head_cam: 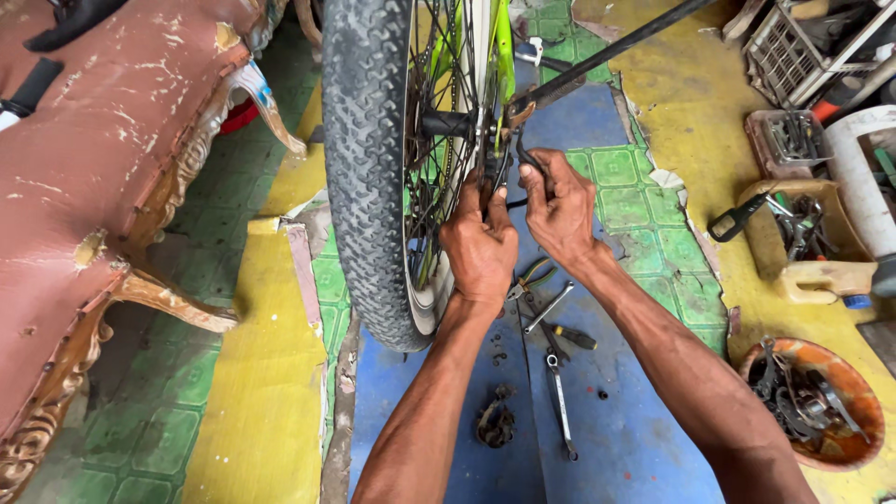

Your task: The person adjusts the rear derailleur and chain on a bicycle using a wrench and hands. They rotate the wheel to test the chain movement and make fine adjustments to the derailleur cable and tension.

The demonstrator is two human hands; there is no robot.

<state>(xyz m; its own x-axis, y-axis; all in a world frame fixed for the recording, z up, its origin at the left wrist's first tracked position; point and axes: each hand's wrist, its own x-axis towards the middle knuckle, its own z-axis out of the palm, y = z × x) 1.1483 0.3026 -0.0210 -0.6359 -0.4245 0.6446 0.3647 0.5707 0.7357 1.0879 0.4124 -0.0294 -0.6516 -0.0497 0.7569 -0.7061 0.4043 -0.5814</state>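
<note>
A bicycle wheel with a knobby black tyre (366, 159) stands upright in front of me, held in a green frame (502, 56). My left hand (478, 245) presses against the spokes near the hub (450, 124), fingers curled on a dark part by the frame. To its right, my right hand (560, 207) pinches a thin black cable or lever beside the wheel's axle. What sits between the fingers is partly hidden by both hands.
Pliers (530, 278), a spanner (548, 308) and a screwdriver (571, 334) lie on the blue floor under my arms. An orange bowl of metal parts (810, 403) sits at right, tool trays (791, 140) behind it. A worn red sofa (103, 159) stands at left.
</note>
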